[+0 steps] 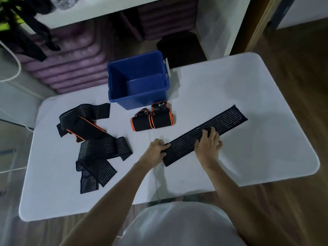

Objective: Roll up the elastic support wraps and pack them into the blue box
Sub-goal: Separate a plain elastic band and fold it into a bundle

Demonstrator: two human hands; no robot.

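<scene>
A long black striped elastic wrap (pixel 225 122) lies stretched flat across the white table (pixel 257 103), running from the middle toward the right. My left hand (pixel 157 148) pinches its near end. My right hand (pixel 208 143) rests on the wrap further along, fingers lying over it. The blue box (pixel 113 82) stands open and empty at the table's far edge. Just in front of it lie two orange-trimmed black wraps (pixel 152 119), side by side. A loose pile of unrolled black wraps (pixel 94 139) sprawls on the left.
Purple mats (pixel 71 55) are stacked on the floor behind the table. A white shelf (pixel 92 9) with dark straps hanging from it is at the top left. Wooden floor (pixel 292 59) borders the table's right side.
</scene>
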